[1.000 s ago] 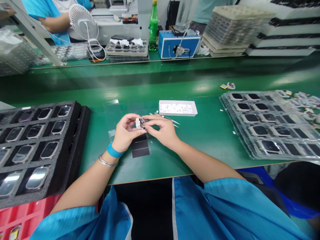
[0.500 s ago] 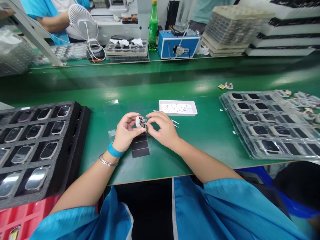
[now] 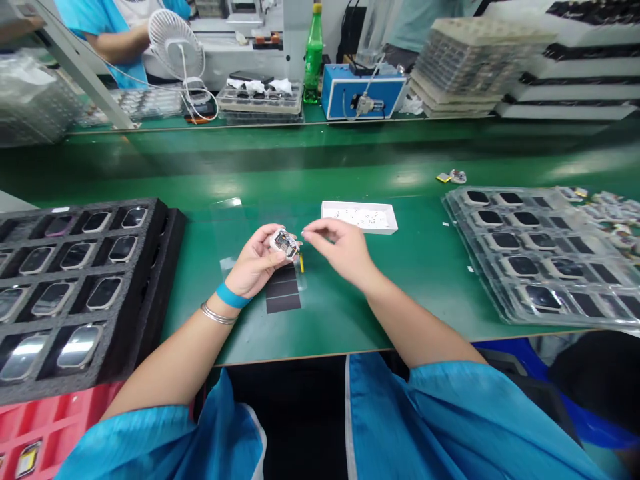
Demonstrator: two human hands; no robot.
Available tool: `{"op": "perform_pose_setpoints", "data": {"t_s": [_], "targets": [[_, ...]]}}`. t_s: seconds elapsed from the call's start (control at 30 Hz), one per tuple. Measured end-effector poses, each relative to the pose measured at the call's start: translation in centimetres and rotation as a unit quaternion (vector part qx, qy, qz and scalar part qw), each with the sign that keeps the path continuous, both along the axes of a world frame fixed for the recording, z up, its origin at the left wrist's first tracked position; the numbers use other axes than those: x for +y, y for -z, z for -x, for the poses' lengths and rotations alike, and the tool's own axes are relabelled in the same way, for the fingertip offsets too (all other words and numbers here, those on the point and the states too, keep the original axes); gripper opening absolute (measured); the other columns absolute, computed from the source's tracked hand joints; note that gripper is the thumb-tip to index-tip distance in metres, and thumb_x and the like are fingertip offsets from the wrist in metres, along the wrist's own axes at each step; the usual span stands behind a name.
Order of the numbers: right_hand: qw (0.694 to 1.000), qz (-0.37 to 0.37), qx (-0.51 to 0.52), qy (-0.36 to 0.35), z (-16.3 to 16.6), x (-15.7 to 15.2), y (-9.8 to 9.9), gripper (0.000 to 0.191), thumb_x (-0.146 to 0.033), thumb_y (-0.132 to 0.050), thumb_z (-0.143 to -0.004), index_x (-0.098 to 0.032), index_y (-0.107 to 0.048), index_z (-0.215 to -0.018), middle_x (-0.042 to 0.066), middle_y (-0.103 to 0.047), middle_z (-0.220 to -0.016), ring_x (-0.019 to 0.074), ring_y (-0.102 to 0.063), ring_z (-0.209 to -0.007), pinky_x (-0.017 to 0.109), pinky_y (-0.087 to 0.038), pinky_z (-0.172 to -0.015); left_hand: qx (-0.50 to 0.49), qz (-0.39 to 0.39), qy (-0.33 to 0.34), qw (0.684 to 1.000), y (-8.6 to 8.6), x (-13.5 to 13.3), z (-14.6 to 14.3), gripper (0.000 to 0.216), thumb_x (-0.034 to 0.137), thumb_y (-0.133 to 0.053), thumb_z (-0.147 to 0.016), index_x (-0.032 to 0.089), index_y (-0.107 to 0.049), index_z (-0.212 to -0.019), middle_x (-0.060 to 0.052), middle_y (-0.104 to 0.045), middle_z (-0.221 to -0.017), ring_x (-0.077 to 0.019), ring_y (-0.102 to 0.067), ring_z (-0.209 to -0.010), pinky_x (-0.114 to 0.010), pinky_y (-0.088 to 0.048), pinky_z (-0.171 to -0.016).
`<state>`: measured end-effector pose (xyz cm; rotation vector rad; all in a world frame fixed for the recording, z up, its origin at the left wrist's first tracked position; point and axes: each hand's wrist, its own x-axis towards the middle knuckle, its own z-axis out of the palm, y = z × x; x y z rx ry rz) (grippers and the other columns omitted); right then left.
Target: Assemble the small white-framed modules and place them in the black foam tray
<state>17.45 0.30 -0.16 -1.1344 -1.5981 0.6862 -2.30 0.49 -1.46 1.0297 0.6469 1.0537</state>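
My left hand [image 3: 256, 260] grips a white watch case [image 3: 285, 245], its inner circuit board facing up. A small yellow battery [image 3: 301, 263] hangs beside the case's lower right side. Just right of the case, my right hand [image 3: 343, 250] is in the air with thumb and forefinger pinched together. A tiny pale speck shows at those fingertips, too small to name. Beneath the left hand, dark rectangular pieces on a clear sheet [image 3: 283, 297] lie on the green mat. Behind the right hand stands a shallow white box [image 3: 385, 231] with tiny parts in it.
At left, a black foam tray [image 3: 125, 293] holds watches, with a red tray [image 3: 60, 417] below. Clear plastic trays [image 3: 480, 280] with watch screens lie at right, beside loose parts [image 3: 613, 213]. Across the bench are a fan [image 3: 176, 43], a green bottle [image 3: 313, 57] and a blue device [image 3: 363, 93].
My right hand has drawn away from the watch case to the right. The case has tilted, showing more of its board, and the yellow battery is now plainly visible. The tweezers are now hidden.
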Motion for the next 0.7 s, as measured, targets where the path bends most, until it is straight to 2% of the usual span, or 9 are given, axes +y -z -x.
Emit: {"op": "perform_pose_setpoints", "data": {"t_s": [0.13,0.37,0.7], "targets": [[0.999,0.017,0.039,-0.004,2.4,-1.5,0.5,0.005,-0.023,-0.066,-0.08,-0.021,-0.07,-0.081,0.001,-0.074,-0.082,0.0169,-0.07,-0.076,0.031,-0.057,-0.075,0.003,-0.018,0.002,1.0,0.1,0.0,-0.1,0.052,0.026,-0.089,-0.06,0.023,-0.061,-0.104,-0.001,-0.069,-0.095,-0.0141,-0.068,-0.082,-0.027,-0.058,-0.078],[0.999,0.013,0.048,-0.005,1.7,-1.4,0.5,0.005,-0.023,-0.067,-0.08,-0.02,-0.07,-0.078,0.001,-0.075,-0.082,0.0156,-0.07,-0.077,0.029,-0.056,-0.076,-0.012,-0.017,-0.017,1.0,-0.1,-0.1,-0.4,0.052,0.021,-0.091,-0.056,0.021,-0.064,-0.101,-0.001,-0.069,-0.094,-0.0123,-0.067,-0.082,-0.023,-0.055,-0.077],[1.0,0.001,0.03,-0.008,1.7,-1.2,1.0,0.006,-0.024,-0.066,-0.082,-0.02,-0.071,-0.081,0.001,-0.074,-0.082,0.016,-0.07,-0.078,0.029,-0.055,-0.076,-0.01,-0.002,-0.021,1.0,-0.2,0.0,-0.3,0.053,0.02,-0.091,-0.054,0.019,-0.064,-0.1,-0.002,-0.069,-0.093,-0.0128,-0.067,-0.081,-0.023,-0.055,-0.077]]}}
